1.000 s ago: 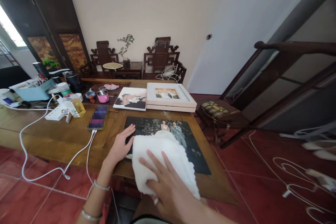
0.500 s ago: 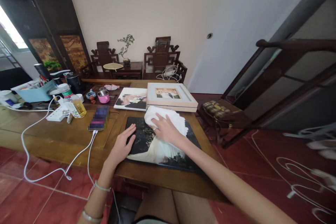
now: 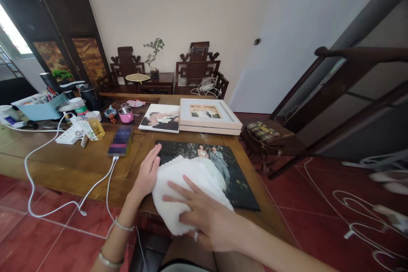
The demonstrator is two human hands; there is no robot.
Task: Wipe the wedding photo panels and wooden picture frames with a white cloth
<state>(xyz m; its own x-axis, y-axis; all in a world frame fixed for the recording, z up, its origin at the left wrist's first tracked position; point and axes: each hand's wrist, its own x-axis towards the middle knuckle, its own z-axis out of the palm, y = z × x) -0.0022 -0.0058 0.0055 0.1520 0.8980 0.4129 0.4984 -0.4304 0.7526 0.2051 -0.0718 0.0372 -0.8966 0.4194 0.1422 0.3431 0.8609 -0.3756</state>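
Note:
A dark photo panel (image 3: 242, 178) showing a couple in wedding clothes lies flat on the wooden table. My right hand (image 3: 204, 210) presses a white cloth (image 3: 172, 174) onto the panel's lower left part, fingers spread over it. Part of the cloth hangs past the near edge and covers much of the picture. Against the panel's left edge rests my left hand (image 3: 148, 172), its fingers stretched out and nothing held in it.
Behind the panel sit a framed photo on a box (image 3: 210, 125) and a white-edged photo print (image 3: 161, 118). Leftward are a phone (image 3: 120, 141) with cables, a bottle (image 3: 92, 127), a power strip (image 3: 67, 135) and a pink cup (image 3: 126, 114). A wooden chair with a bag (image 3: 259, 131) stands right.
My right hand has drawn the cloth from the panel's far edge toward me and leftward, uncovering the couple. My left hand has stayed by the left edge, shifting slightly.

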